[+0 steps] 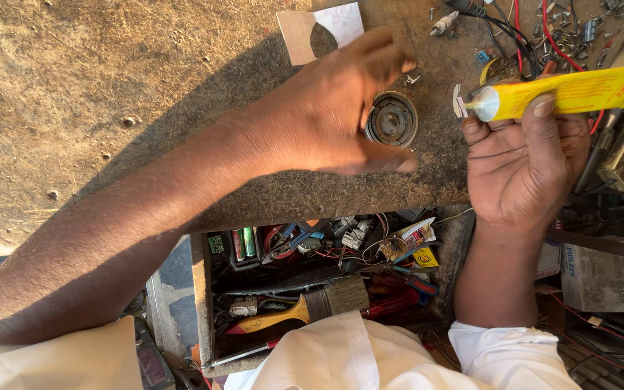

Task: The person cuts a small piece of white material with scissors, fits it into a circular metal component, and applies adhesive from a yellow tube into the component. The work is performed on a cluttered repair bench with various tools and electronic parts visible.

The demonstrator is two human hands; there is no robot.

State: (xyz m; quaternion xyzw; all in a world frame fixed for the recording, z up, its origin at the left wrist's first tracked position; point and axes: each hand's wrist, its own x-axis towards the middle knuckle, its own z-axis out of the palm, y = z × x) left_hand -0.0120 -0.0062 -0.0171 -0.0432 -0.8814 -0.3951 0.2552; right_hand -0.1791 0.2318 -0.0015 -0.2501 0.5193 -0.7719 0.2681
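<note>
Overhead, the left hand (326, 115) curls loosely around a round metal part (391, 119) resting on the worktop (110, 87), apparently touching rather than gripping it. Just beside it, the right hand (525, 162) clasps a yellow tube (572, 92), nozzle toward the part.

A worn brown tabletop (146, 72) carries a round metal part (391, 119), a torn card (319, 30), and (far corner) tangled wires (536, 36).

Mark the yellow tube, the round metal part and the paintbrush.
yellow tube (579, 90), head view, middle of its body.
round metal part (393, 120), head view, its centre hub.
paintbrush (337, 296), head view, its bristles.
</note>
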